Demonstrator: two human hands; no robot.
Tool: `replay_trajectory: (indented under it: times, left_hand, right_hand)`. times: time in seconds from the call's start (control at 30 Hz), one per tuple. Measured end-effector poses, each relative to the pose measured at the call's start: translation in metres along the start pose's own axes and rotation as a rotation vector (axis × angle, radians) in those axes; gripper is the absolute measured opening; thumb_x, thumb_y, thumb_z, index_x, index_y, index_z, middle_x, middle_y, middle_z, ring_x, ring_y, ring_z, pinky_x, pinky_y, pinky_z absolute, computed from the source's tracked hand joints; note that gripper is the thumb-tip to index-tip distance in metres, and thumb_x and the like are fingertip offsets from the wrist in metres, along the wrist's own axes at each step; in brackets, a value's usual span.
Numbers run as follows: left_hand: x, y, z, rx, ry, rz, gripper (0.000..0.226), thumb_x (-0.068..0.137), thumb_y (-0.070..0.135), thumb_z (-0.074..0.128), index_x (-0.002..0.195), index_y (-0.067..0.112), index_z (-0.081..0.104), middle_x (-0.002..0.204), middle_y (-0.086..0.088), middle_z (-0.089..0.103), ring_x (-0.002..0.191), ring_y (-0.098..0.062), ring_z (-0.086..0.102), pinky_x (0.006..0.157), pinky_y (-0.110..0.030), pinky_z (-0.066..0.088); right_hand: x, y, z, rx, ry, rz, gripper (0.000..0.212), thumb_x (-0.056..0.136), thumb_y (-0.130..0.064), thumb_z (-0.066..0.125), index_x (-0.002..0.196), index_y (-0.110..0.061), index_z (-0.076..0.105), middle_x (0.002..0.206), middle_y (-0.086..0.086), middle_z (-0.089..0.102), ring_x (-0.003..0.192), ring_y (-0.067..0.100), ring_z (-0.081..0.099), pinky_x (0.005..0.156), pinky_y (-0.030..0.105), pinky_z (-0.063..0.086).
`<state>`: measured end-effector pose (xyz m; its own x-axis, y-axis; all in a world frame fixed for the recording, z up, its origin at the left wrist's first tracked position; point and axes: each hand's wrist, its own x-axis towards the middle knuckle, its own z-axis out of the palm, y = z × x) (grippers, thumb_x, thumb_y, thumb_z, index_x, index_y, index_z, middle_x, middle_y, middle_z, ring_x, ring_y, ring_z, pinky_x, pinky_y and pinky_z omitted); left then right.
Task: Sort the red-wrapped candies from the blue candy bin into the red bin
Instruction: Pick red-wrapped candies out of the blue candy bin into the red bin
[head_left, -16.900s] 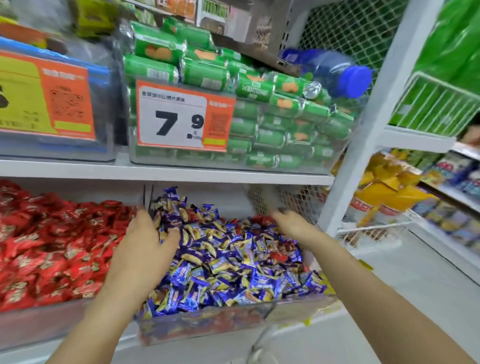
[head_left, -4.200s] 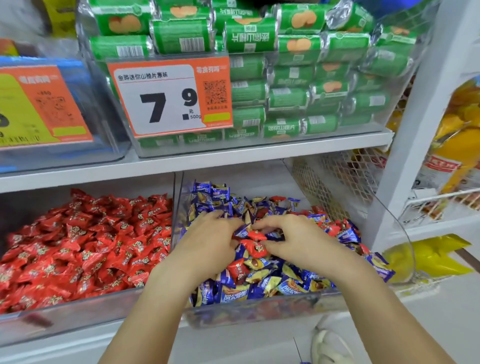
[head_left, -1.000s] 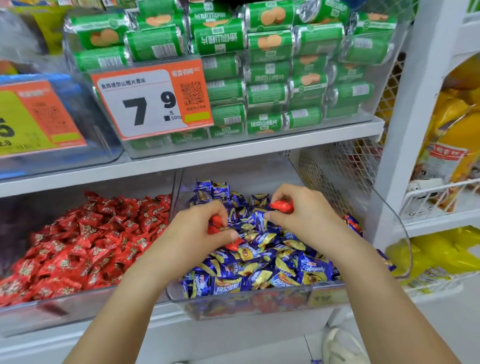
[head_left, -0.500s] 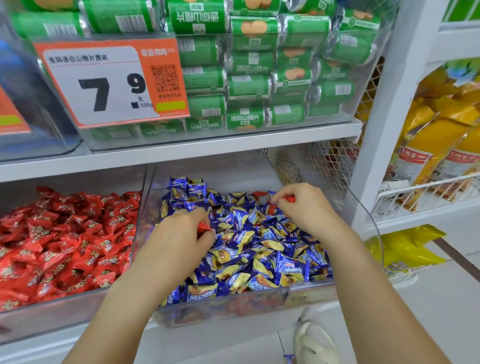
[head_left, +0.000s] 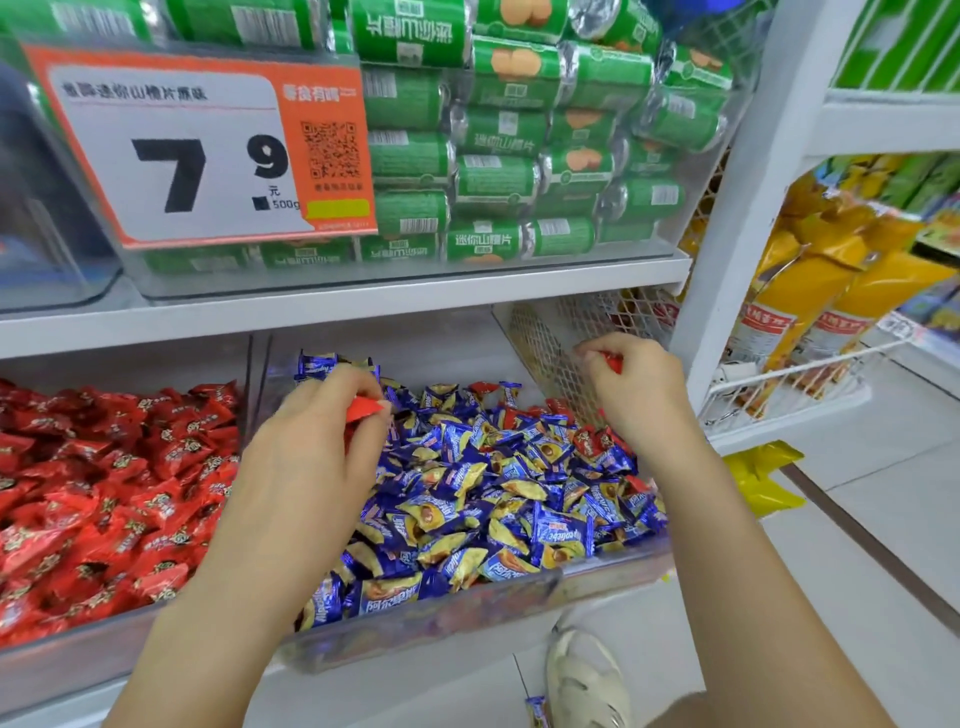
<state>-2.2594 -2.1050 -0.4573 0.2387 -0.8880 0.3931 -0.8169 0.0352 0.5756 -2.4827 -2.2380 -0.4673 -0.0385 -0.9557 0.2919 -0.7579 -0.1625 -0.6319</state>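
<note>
The clear bin of blue-wrapped candies (head_left: 613, 574) sits on the lower shelf, with a few red-wrapped candies (head_left: 592, 441) mixed in near its right side and back. Left of it stands the bin of red candies (head_left: 57, 660). My left hand (head_left: 306, 457) hovers over the blue bin's left part and pinches red-wrapped candy (head_left: 363, 410) at its fingertips. My right hand (head_left: 639, 389) is raised over the bin's back right corner and grips a red candy (head_left: 610, 359), which the fingers mostly hide.
An upper shelf (head_left: 343, 306) carries a bin of green snack rolls with a 7.9 price tag (head_left: 208, 150). White mesh (head_left: 550, 338) and a white post (head_left: 743, 208) bound the blue bin's right. A wire basket of yellow bags (head_left: 810, 312) hangs right. My shoe (head_left: 587, 680) and a dropped blue candy (head_left: 537, 712) are below.
Both hands have lifted slightly off the pile with red candies in them. The right hand has moved toward the back right corner; the view has shifted closer.
</note>
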Motion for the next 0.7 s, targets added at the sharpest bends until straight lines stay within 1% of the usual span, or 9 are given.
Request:
replay_trajectory:
  times: [0.07,0.2,0.3,0.37,0.43,0.47,0.53,0.6,0.7]
  left_hand:
    - [-0.003,-0.006,-0.010,-0.016,0.034,-0.009,0.007,0.090,0.026,0.054,0.095,0.028,0.057,0.085,0.004,0.058,0.072,-0.021,0.052,0.065,-0.033,0.033]
    - [-0.010,-0.017,-0.020,-0.019,0.083,-0.031,0.008,0.089,0.022,0.057,0.090,0.030,0.055,0.076,0.009,0.054,0.070,-0.020,0.051,0.064,-0.032,0.032]
    - [-0.014,-0.022,-0.020,0.014,0.065,-0.009,0.010,0.088,0.022,0.058,0.088,0.031,0.055,0.077,0.006,0.056,0.067,-0.021,0.052,0.058,-0.033,0.032]
    - [-0.015,-0.024,-0.021,0.024,0.051,0.005,0.011,0.087,0.022,0.059,0.087,0.032,0.054,0.076,0.007,0.056,0.066,-0.020,0.051,0.055,-0.032,0.031]
    - [-0.015,-0.024,-0.022,0.013,0.037,0.014,0.013,0.087,0.023,0.059,0.087,0.034,0.053,0.077,0.006,0.056,0.066,-0.020,0.053,0.057,-0.033,0.035]
    - [-0.016,-0.025,-0.023,0.004,0.027,0.014,0.013,0.087,0.023,0.059,0.087,0.035,0.053,0.079,0.006,0.057,0.066,-0.021,0.055,0.058,-0.034,0.037]
    - [-0.015,-0.026,-0.023,0.003,0.013,0.020,0.012,0.088,0.023,0.058,0.088,0.034,0.054,0.081,0.006,0.058,0.066,-0.018,0.055,0.058,-0.034,0.036]
    - [-0.015,-0.026,-0.023,0.019,0.007,0.030,0.009,0.088,0.024,0.058,0.089,0.033,0.054,0.081,0.006,0.057,0.066,-0.015,0.053,0.057,-0.032,0.034]
    - [-0.014,-0.025,-0.023,0.021,0.007,0.024,0.008,0.088,0.024,0.058,0.091,0.031,0.056,0.082,0.005,0.057,0.066,-0.016,0.052,0.057,-0.032,0.034]
  right_hand:
    - [-0.001,0.000,-0.006,-0.100,-0.034,0.033,0.026,0.095,-0.016,0.047,0.107,-0.017,0.070,0.106,0.007,0.069,0.084,0.024,0.059,0.072,0.026,0.040]
    - [-0.010,0.005,0.005,-0.506,-0.341,0.144,0.020,0.093,-0.006,0.048,0.106,0.004,0.061,0.108,0.022,0.063,0.095,0.035,0.060,0.069,0.032,0.041]
    - [-0.014,0.008,0.015,-0.638,-0.462,0.152,0.024,0.095,-0.020,0.053,0.102,0.002,0.062,0.092,0.015,0.058,0.092,0.030,0.059,0.070,0.030,0.041]
    - [-0.012,0.012,0.023,-0.685,-0.500,0.151,0.027,0.095,-0.026,0.053,0.101,-0.001,0.063,0.092,0.013,0.059,0.092,0.028,0.059,0.070,0.029,0.041]
    - [-0.011,0.016,0.030,-0.698,-0.503,0.142,0.022,0.094,-0.018,0.052,0.104,-0.002,0.063,0.104,0.015,0.064,0.095,0.029,0.060,0.071,0.030,0.042]
    - [-0.010,0.019,0.032,-0.690,-0.499,0.135,0.018,0.094,-0.015,0.052,0.101,-0.003,0.062,0.105,0.015,0.064,0.091,0.029,0.059,0.069,0.030,0.041]
    - [-0.008,0.022,0.033,-0.646,-0.491,0.130,0.014,0.093,-0.014,0.055,0.083,-0.004,0.056,0.096,0.015,0.062,0.080,0.027,0.053,0.067,0.029,0.040]
    - [-0.006,0.024,0.029,-0.572,-0.480,0.134,0.025,0.093,-0.020,0.058,0.074,-0.006,0.051,0.083,0.010,0.056,0.075,0.026,0.051,0.064,0.029,0.038]
    - [-0.007,0.019,0.016,-0.315,-0.396,0.104,0.025,0.093,-0.031,0.058,0.089,-0.006,0.064,0.072,0.005,0.058,0.061,0.017,0.054,0.052,0.025,0.038]
